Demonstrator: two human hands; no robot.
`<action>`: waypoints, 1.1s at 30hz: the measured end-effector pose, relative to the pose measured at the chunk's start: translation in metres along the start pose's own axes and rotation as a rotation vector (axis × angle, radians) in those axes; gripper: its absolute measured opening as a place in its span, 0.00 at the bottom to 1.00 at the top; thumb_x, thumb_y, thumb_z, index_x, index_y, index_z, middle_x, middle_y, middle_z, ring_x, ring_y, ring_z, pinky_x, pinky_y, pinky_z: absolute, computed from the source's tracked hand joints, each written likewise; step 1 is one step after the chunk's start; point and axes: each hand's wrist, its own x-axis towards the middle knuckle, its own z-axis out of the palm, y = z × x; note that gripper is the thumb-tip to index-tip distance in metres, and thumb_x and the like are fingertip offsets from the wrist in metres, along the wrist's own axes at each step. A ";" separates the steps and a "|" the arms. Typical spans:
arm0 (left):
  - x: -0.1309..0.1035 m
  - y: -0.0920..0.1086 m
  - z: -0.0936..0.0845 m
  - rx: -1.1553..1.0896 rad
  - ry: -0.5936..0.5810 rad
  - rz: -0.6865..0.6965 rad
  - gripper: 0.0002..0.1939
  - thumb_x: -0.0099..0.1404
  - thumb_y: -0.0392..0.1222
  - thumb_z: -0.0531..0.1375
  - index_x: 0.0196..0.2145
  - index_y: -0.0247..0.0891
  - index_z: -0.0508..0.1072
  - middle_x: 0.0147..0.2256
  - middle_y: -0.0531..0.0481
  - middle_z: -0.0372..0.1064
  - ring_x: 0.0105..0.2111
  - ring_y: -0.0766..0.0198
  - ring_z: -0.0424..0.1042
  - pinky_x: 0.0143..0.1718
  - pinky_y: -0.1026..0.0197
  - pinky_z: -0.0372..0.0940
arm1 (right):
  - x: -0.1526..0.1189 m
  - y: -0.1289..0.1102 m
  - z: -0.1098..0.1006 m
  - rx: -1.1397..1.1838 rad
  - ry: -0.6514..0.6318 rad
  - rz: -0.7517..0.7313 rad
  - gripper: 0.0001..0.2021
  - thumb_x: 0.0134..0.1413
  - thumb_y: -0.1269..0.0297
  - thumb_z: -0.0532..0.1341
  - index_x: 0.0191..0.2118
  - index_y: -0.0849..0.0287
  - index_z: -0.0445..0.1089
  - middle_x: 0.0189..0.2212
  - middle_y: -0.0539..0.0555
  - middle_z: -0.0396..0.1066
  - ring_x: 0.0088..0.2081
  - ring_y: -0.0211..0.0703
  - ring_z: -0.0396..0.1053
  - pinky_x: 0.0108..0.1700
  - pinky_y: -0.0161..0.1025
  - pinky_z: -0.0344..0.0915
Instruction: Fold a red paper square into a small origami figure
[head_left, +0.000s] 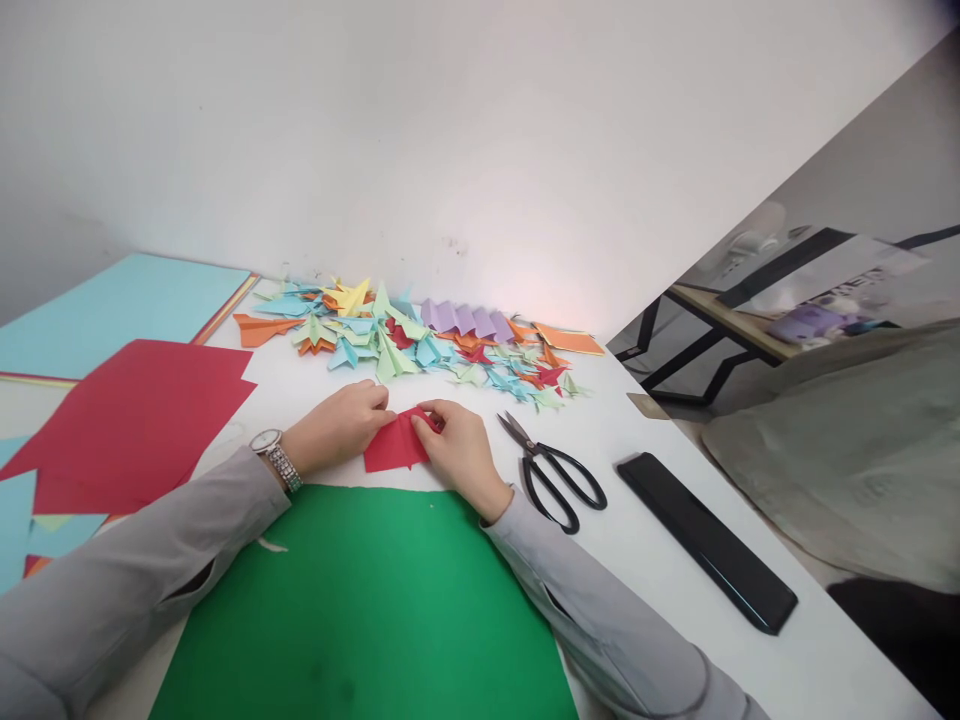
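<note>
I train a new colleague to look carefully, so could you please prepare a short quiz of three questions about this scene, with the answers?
1. True or false: the scissors lie between the right hand and the long black object.
2. Which colour is the small paper between the two hands?
A) green
B) red
C) yellow
3. Fill in: the watch is on the ____ wrist.

Key: 1. True. 2. B. 3. left.
</note>
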 end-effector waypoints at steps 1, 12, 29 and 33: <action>0.000 0.000 0.000 0.013 -0.007 0.005 0.15 0.65 0.32 0.49 0.32 0.35 0.75 0.30 0.45 0.65 0.31 0.61 0.63 0.34 0.60 0.58 | 0.000 0.001 0.000 -0.012 0.000 -0.001 0.11 0.53 0.66 0.58 0.40 0.60 0.75 0.36 0.59 0.76 0.35 0.47 0.70 0.39 0.44 0.64; -0.001 -0.005 -0.001 0.161 -0.019 0.122 0.14 0.65 0.31 0.49 0.35 0.35 0.75 0.31 0.45 0.66 0.32 0.61 0.64 0.34 0.59 0.61 | 0.001 0.010 0.004 -0.011 0.046 -0.132 0.06 0.51 0.71 0.59 0.34 0.59 0.73 0.30 0.54 0.73 0.29 0.41 0.67 0.35 0.40 0.63; -0.001 -0.005 0.002 0.204 -0.009 0.095 0.15 0.67 0.33 0.48 0.33 0.35 0.75 0.31 0.45 0.66 0.32 0.61 0.63 0.34 0.59 0.59 | -0.002 0.027 0.003 -0.087 0.025 -0.710 0.12 0.56 0.77 0.54 0.38 0.62 0.74 0.36 0.60 0.74 0.38 0.47 0.68 0.41 0.44 0.70; -0.001 -0.004 0.000 0.215 -0.025 0.089 0.15 0.67 0.33 0.48 0.33 0.35 0.75 0.32 0.45 0.66 0.31 0.62 0.63 0.34 0.59 0.59 | -0.001 0.028 0.001 -0.201 -0.004 -0.796 0.14 0.54 0.81 0.53 0.39 0.63 0.74 0.37 0.61 0.74 0.38 0.48 0.67 0.39 0.45 0.70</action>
